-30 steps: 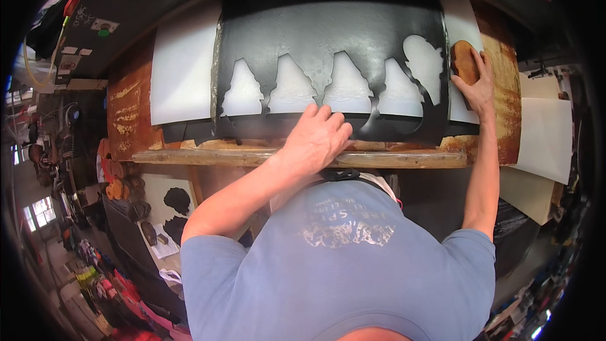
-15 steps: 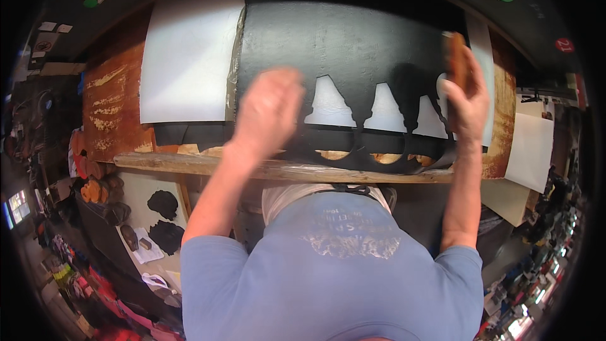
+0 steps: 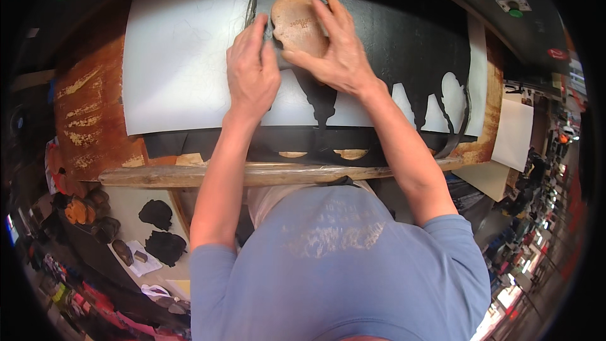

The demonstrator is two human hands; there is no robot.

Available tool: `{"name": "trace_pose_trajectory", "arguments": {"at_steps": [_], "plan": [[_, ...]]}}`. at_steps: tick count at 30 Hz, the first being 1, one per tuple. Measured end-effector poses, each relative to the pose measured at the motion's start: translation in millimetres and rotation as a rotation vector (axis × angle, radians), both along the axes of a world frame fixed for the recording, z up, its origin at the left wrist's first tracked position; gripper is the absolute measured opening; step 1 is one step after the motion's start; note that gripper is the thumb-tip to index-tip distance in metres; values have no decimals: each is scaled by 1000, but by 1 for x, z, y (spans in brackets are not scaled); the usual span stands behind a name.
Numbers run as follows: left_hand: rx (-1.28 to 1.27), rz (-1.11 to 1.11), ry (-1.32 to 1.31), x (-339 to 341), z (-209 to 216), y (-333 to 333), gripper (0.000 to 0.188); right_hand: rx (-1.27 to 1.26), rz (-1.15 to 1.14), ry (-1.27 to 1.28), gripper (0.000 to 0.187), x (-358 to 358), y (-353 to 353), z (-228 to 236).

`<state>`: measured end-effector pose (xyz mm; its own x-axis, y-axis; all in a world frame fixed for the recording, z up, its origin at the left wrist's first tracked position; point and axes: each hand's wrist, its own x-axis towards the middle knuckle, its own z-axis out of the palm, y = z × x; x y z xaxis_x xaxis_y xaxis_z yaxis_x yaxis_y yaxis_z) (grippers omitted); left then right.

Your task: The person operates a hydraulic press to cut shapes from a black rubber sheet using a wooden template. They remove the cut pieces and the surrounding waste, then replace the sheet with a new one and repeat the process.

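Observation:
My right hand (image 3: 341, 50) grips a flat, rounded, tan-brown block (image 3: 300, 22), its fingers and thumb spread round the right side. It looks like a cutting die with a notch in its left edge. The block is over the upper left part of a black sheet (image 3: 404, 31); whether it rests flat on it I cannot tell. My left hand (image 3: 252, 69) is just left of the block, fingers stretched out and slightly blurred, holding nothing. Cut-out gaps along the sheet's near edge show the white board (image 3: 183, 57) underneath.
A wooden rail (image 3: 170, 175) runs along the bench's near edge. Worn brown surface (image 3: 82, 113) shows at the left. Overhead, a green button (image 3: 516, 12) sits on a dark beam. At the lower left, dark cut pieces (image 3: 165, 248) lie on a lower table.
My right hand has carried the brown block from the sheet's right edge leftward and turned its broad face up. My left hand has opened out beside it. The view has shifted slightly.

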<state>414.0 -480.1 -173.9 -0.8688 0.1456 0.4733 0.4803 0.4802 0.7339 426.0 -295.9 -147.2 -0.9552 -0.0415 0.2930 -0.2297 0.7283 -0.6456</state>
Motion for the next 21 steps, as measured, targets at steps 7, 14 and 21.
{"name": "trace_pose_trajectory", "arguments": {"at_steps": [7,14,21], "plan": [[-48,-14,6,-7,-9,4,46,149,133,6,112,42,43,-16],[90,6,-33,-5,-5,1,41,134,153,123,110,39,43,-20],[78,36,-149,5,10,0,37,131,199,192,108,42,48,-22]]}}
